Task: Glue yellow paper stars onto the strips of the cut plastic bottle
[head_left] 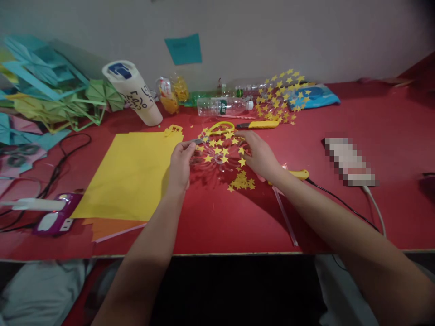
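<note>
Between my hands is a cut clear plastic bottle (220, 159), its thin strips spread outward with yellow paper stars on their tips. My left hand (180, 165) is closed at the left side, thumb and fingers pinched on the strips' edge. My right hand (258, 151) curls round the right side, thumb and fingertips at a star-tipped strip; its exact contact is partly hidden. Yellow-handled scissors (221, 127) lie just behind, their grey blade reaching toward my left thumb. A small pile of loose yellow stars (242, 181) rests on the red table (217, 226) in front.
Yellow paper sheets (129, 172) lie left, near a white tumbler (136, 95). Behind are a clear bottle (224, 107), a yellow cutter (260, 124) and another star-covered piece (280, 97). A yellow corded tool (299, 174) and a pink straw (284, 217) lie by my right forearm.
</note>
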`<state>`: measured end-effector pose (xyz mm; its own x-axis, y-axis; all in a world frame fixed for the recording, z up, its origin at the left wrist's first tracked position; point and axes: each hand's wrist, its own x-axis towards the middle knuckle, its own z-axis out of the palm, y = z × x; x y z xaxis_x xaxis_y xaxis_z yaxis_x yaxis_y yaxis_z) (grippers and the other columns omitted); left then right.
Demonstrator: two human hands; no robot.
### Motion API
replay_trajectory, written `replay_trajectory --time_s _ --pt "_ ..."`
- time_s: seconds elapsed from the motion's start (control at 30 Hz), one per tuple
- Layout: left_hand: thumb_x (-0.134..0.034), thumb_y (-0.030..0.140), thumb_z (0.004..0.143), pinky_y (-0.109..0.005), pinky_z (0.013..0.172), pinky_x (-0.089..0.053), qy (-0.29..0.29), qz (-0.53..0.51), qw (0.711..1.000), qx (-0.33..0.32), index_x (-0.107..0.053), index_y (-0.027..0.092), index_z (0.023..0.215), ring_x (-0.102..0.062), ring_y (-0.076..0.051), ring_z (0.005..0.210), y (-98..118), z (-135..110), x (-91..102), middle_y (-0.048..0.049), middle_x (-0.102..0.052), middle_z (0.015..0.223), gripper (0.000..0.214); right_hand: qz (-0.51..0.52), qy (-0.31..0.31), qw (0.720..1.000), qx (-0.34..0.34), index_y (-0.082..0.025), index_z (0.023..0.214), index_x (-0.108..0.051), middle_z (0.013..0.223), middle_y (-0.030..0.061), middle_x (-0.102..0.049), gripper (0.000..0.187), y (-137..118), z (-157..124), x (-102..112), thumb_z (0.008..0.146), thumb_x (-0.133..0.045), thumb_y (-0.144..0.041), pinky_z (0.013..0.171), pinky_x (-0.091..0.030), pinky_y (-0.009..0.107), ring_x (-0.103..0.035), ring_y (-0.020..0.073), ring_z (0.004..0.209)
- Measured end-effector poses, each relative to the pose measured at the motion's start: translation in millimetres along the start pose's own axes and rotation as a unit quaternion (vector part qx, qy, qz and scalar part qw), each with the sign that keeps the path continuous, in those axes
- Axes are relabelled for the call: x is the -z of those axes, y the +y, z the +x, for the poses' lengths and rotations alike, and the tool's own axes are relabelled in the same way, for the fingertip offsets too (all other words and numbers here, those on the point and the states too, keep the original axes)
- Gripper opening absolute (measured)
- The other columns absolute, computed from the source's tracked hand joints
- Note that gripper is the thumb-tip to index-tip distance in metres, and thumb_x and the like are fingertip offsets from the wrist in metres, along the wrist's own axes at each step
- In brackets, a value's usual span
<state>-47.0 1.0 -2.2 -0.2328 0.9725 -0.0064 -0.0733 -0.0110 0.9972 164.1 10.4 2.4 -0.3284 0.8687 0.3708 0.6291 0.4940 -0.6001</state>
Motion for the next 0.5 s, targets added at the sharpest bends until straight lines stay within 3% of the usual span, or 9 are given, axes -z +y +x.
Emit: replay_trajectory --time_s 0.27,0.5 --pt "-0.061 0.032 0.073 -0.022 0.054 -0.043 0.015 0.054 0.998 -0.042 -0.056 0.019 0.08 -0.052 -0.01 0.062 -0.2 0.2 -1.4 0.0009 -0.055 0.073 0.015 0.036 -0.001 0.999 -0.035 -0.02 0.118 -0.049 0.121 0.0105 -0.058 0.04 -0.9 -9.6 22.6 0.079 -0.05 -0.02 0.086 -0.05 0.044 -0.06 0.0237 0.102" --pt "-0.063 0.035 0.075 -0.024 0.062 -0.047 0.005 0.086 0.994 -0.059 -0.057 0.02 0.084 -0.054 -0.011 0.07 -0.4 -2.3 -1.3 0.0001 -0.057 0.081 0.018 0.073 -0.003 0.996 -0.052 -0.022 0.113 -0.053 0.115 0.0081 -0.062 0.032 3.1 -17.4 31.3 0.082 -0.053 -0.03 0.085 -0.051 0.042 -0.062 0.0217 0.098"
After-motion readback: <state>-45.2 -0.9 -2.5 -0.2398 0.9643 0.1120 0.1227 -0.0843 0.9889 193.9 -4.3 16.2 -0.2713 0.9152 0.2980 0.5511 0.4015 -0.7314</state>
